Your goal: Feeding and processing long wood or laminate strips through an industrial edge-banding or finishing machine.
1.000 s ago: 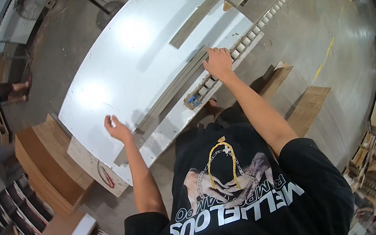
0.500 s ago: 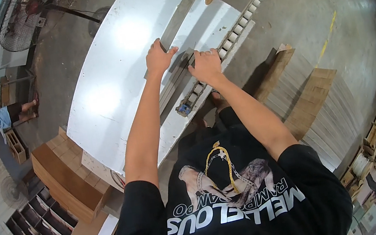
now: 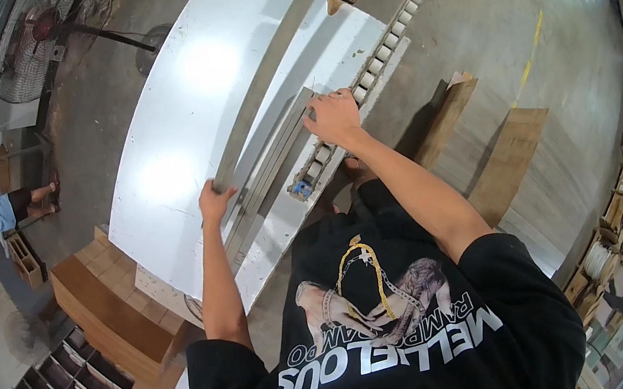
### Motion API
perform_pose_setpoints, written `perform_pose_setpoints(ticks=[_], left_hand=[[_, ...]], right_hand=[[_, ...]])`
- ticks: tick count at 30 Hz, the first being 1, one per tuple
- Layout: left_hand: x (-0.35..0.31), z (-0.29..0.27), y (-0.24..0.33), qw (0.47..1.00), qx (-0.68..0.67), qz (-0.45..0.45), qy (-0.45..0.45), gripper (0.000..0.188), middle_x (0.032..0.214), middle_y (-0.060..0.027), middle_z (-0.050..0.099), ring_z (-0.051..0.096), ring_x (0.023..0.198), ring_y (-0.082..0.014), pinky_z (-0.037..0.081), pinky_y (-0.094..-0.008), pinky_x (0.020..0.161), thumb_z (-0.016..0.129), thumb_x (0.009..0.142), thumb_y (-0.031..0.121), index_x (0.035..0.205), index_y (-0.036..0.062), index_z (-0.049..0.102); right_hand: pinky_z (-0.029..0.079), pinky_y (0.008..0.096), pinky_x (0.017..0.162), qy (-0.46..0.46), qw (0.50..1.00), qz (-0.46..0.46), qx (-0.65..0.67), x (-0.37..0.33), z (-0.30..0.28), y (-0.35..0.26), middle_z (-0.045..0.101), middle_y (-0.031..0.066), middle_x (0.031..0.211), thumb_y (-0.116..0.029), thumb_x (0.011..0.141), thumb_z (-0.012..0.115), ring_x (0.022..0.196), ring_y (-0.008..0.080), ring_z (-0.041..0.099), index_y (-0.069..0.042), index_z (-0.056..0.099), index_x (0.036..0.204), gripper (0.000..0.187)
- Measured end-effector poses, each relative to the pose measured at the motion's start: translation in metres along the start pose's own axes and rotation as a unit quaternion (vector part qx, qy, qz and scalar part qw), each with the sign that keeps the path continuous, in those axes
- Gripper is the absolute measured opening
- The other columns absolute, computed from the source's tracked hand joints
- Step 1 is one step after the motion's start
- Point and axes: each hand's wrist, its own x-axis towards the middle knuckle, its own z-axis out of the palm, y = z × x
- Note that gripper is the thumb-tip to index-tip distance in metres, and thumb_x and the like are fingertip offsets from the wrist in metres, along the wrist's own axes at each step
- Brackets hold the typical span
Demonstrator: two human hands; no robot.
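Head view: left hand (image 3: 215,200) pinches the near end of the long strip (image 3: 260,83) over the white table (image 3: 148,176); right hand (image 3: 336,118) touches other strips (image 3: 275,156), its grip unclear. Likely light, fairly stiff; best held toward both ends.

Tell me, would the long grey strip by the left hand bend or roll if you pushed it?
The strip looks flat, so it probably wouldn't roll. It's long and narrow, so it might flex if lifted by one end. The white tabletop looks smooth and shiny, so it may slide easily.
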Motion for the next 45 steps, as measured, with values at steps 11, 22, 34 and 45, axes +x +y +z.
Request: perform_pose_setpoints(ticks=[11, 22, 34, 45], left_hand=[[-0.126, -0.014, -0.17, 0.991, -0.011, -0.073, 0.114, 0.038, 0.09, -0.0055, 0.074, 0.066, 0.092, -0.024, 0.03, -0.0489, 0.109, 0.075, 0.092, 0.047, 0.102, 0.0107, 0.075], [-0.188, -0.01, -0.174, 0.983, -0.026, 0.036, 0.176, 0.034, 0.104, -0.007, 0.073, 0.065, 0.103, -0.0264, 0.021, -0.0529, 0.123, 0.063, 0.102, 0.041, 0.108, 0.0087, 0.073], [-0.25, -0.002, -0.289, 0.914, -0.095, -0.238, 0.313, 0.057, 0.131, -0.0223, 0.068, 0.066, 0.118, -0.0344, 0.048, -0.0414, 0.106, 0.073, 0.097, 0.042, 0.133, -0.0019, 0.066], [-0.252, 0.011, -0.3, 0.854, -0.371, -0.255, 0.259, 0.06, 0.13, -0.017, 0.068, 0.064, 0.117, -0.0217, 0.048, -0.033, 0.104, 0.069, 0.102, 0.031, 0.145, -0.0088, 0.054]], right_hand=[[0.041, 0.0445, 0.099, 0.033, 0.999, -0.009, -0.041, 0.003, 0.001, -0.012, 0.077, 0.007, 0.104, -0.048, 0.093, 0.063, 0.105, 0.0248, 0.07, -0.025, 0.073, 0.119, 0.036], [0.043, 0.0458, 0.098, -0.038, 0.993, 0.014, -0.109, 0.008, -0.002, -0.019, 0.074, 0.0049, 0.111, -0.052, 0.092, 0.064, 0.108, 0.0265, 0.07, -0.025, 0.069, 0.128, 0.046], [0.052, 0.0494, 0.104, -0.087, 0.992, 0.027, -0.084, 0.043, -0.006, -0.005, 0.058, 0.0138, 0.148, -0.06, 0.086, 0.07, 0.132, 0.0339, 0.059, -0.012, 0.049, 0.153, 0.084], [0.053, 0.0475, 0.104, -0.136, 0.987, 0.032, -0.082, 0.045, -0.008, -0.003, 0.056, 0.0103, 0.151, -0.063, 0.084, 0.071, 0.131, 0.0322, 0.061, -0.02, 0.045, 0.157, 0.089]])
